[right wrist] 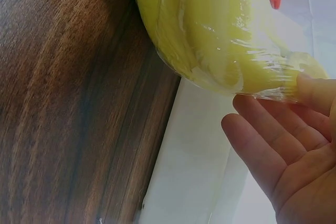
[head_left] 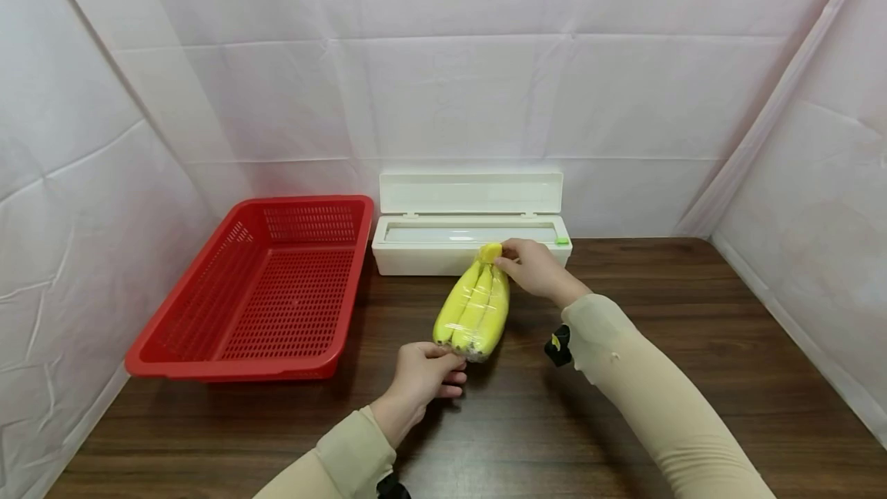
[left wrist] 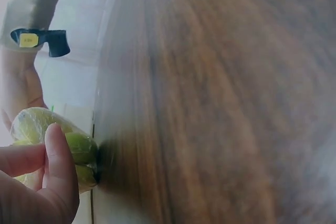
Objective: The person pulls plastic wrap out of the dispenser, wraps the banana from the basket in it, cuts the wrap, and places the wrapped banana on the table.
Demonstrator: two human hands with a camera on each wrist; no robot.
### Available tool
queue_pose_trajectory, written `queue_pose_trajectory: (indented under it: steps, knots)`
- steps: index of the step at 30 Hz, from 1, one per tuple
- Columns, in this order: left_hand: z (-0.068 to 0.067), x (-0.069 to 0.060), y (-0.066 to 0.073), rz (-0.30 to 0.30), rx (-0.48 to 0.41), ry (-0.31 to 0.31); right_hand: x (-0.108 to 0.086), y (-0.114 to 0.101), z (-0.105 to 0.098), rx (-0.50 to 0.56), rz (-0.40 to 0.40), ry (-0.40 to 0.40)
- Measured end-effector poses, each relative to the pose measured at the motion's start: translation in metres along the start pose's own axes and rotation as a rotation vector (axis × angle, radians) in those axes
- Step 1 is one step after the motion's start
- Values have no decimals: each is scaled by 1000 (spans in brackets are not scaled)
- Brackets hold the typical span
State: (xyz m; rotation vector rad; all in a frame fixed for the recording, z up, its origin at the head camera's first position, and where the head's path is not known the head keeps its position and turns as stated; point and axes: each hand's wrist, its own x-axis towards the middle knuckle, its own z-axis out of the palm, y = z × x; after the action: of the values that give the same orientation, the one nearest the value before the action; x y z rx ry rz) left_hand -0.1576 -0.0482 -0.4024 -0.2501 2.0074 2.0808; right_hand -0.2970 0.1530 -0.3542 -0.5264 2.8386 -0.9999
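A bunch of yellow bananas (head_left: 476,306) wrapped in clear cling film lies over the wooden table in front of the white box, stem end away from me. At the stem, my right hand (head_left: 537,272) pinches the bunch between thumb and fingers; the right wrist view shows the thumb on top and other fingers below. My left hand (head_left: 421,377) pinches the wrapped tips at the near end with thumb and forefinger. Film creases shine on the bananas (right wrist: 226,35) close up. In the left wrist view, the left hand (left wrist: 50,182) partly hides the tips.
A red plastic basket (head_left: 339,329) with a slotted bottom stands on the left. Behind the bananas is a white cling film dispenser (head_left: 409,262), its lid (head_left: 471,192) raised, with a green slider (head_left: 562,241) at its right end. White cloth walls surround the wooden table (head_left: 665,314).
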Motion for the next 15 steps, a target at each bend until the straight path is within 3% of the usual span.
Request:
queue_pose_trajectory:
  steps: [10, 15]
  knots:
    - [-3, 4, 1, -38, -25, 21, 0, 1, 1, 4, -13, 4]
    - [-6, 3, 7, -89, -65, -55, -1, 0, 0, -2, -22, 4]
